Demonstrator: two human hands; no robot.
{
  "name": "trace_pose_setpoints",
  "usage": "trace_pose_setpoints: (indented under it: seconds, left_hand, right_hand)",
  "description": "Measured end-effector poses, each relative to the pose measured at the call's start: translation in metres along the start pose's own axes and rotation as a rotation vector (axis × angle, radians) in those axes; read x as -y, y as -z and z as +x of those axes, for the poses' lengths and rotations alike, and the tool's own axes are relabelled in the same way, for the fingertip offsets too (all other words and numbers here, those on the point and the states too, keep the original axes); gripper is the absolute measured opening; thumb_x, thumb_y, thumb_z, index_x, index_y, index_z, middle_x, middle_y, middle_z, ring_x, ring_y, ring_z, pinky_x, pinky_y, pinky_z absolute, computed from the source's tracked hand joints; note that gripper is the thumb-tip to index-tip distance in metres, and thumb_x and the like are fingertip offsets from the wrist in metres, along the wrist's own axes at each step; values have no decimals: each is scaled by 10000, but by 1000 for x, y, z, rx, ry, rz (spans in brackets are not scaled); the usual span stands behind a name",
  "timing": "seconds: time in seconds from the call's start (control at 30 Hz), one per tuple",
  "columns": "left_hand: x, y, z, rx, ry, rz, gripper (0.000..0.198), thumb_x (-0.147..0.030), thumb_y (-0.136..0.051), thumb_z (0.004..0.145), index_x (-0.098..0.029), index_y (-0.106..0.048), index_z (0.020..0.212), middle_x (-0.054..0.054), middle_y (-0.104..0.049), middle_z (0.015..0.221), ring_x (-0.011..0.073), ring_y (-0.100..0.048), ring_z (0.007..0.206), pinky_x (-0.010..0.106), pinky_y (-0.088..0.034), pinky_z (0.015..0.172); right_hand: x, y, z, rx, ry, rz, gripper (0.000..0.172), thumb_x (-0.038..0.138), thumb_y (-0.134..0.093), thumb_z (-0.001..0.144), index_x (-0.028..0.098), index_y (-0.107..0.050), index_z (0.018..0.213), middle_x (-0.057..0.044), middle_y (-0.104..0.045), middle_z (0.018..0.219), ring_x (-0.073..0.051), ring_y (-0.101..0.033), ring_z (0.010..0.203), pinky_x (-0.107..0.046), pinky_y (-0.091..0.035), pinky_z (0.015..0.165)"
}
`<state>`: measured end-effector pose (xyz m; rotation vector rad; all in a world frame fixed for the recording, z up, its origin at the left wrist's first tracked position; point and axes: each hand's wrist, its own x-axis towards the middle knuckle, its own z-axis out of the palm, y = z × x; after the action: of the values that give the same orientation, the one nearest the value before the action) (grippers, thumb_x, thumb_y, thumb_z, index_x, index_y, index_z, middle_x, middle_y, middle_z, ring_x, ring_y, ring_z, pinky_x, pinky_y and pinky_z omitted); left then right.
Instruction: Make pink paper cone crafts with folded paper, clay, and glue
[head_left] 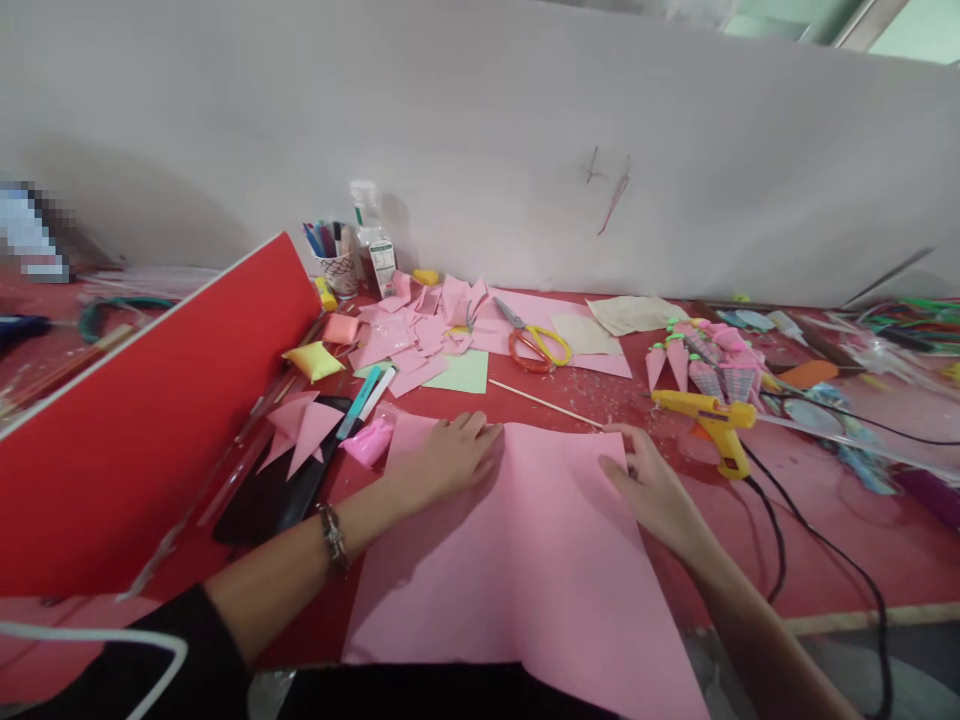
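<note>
A large pink paper sheet (570, 560) with a soft crease down its middle lies in front of me, its near end reaching past the table edge. My left hand (457, 455) rests flat on its upper left part, fingers stretched out. At the upper right corner, my right hand (652, 490) has the sheet's edge between thumb and fingers. A thin wooden stick (544, 404) lies just beyond the sheet, its right end close to my right fingertips. Left of the sheet are a bright pink packet (367, 441), a teal cutter (358, 402) and folded pink paper pieces (313, 432) on a black flat object (262, 500).
Orange-and-yellow-handled scissors (536, 340) lie behind the sheet beside pink scraps (409, 335). To the right stand a yellow glue gun (712, 420) with a black cord and several small pink cones (712, 360). A red board (165, 420) leans at left, near a pen cup (337, 270) and a bottle (375, 250).
</note>
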<state>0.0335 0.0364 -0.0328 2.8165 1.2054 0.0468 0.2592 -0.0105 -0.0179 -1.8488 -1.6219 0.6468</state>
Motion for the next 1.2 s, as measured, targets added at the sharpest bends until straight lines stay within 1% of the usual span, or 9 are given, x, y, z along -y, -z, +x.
trace_pose_setpoints:
  seconds: [0.13, 0.23, 0.47, 0.67, 0.77, 0.83, 0.93, 1.13, 1.2]
  left_hand:
    - [-2, 1, 3, 10, 21, -11, 320, -266, -335, 843, -134, -445, 1114, 91, -507, 982, 208, -487, 870, 343, -404, 754]
    - [-6, 2, 4, 14, 34, 30, 372, -253, -326, 843, -114, -403, 1180, 99, -518, 1010, 220, -489, 886, 347, -410, 734]
    - [-20, 13, 7, 141, 93, 132, 409, -205, -311, 856, -62, -349, 1238, 119, -535, 1073, 232, -491, 923, 348, -413, 701]
    - [-22, 11, 5, 73, 68, 194, 379, -158, -291, 854, -75, -380, 1213, 113, -557, 972, 220, -504, 876, 322, -405, 639]
    - [-19, 8, 3, 46, 61, 179, 373, -172, -295, 851, -81, -389, 1201, 109, -550, 948, 220, -499, 876, 323, -403, 654]
    - [-12, 5, 2, 24, 56, 116, 370, -204, -307, 850, -99, -394, 1194, 105, -538, 964, 222, -490, 889, 335, -405, 688]
    - [0, 0, -3, 6, 16, -21, 374, -295, -373, 830, -142, -415, 1169, 101, -500, 1054, 223, -462, 951, 341, -402, 767]
    - [8, -6, -17, 0, -108, -107, 487, -338, -347, 846, -181, -244, 1295, 79, -341, 1329, 208, -278, 1205, 366, -257, 972]
    - [5, -9, -19, 26, -87, -102, 461, -322, -285, 867, -190, -234, 1306, 73, -323, 1353, 210, -244, 1235, 416, -223, 986]
  right_hand:
    - [-4, -6, -12, -20, -23, -71, 397, 331, -375, 705, 154, -388, 1060, 87, -380, 456, -136, -430, 411, -248, -337, 463]
    - [-6, -12, -18, -64, -10, -175, 421, 335, -353, 719, 144, -390, 1092, 50, -439, 507, -163, -479, 462, -268, -360, 493]
    - [-11, -22, -25, -90, -28, -364, 434, 338, -275, 765, 114, -404, 1113, -52, -561, 637, -217, -547, 530, -296, -379, 513]
    - [-17, -15, -27, -127, -16, -367, 417, 332, -291, 760, 126, -413, 1101, -62, -580, 677, -207, -553, 539, -298, -404, 521]
    - [-21, -12, -30, -161, 3, -339, 397, 327, -313, 758, 145, -414, 1096, -53, -578, 714, -180, -525, 507, -295, -410, 522]
    - [-21, -10, -30, -165, 4, -293, 392, 329, -329, 759, 150, -411, 1098, -19, -548, 651, -164, -494, 471, -289, -410, 513]
    - [-19, -7, -25, -169, 38, -211, 392, 334, -343, 759, 153, -408, 1101, 14, -485, 587, -149, -451, 445, -276, -403, 492]
    - [-2, -1, 6, -181, 246, -154, 389, 315, -366, 754, 170, -399, 1114, -64, -532, 858, -133, -482, 568, -272, -416, 580]
    - [5, 0, 21, -133, 271, -140, 409, 285, -368, 758, 153, -383, 1145, -17, -509, 711, -117, -445, 507, -264, -409, 569]
